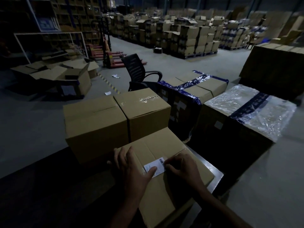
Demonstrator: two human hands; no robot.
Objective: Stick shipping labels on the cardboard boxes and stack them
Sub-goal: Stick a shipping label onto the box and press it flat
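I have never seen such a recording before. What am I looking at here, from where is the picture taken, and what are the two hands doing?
There is no machine here: a person wears one camera on the head, looking forward and down, so you see that person's own hands. The place is a dim warehouse.

In front lies a cardboard box on a dark table. A white shipping label with a barcode lies on its top. The left hand rests on the box and presses the label with its thumb. The right hand pinches the label's right edge.

Behind stand two more plain boxes, then taped and plastic-wrapped cartons and an office chair.
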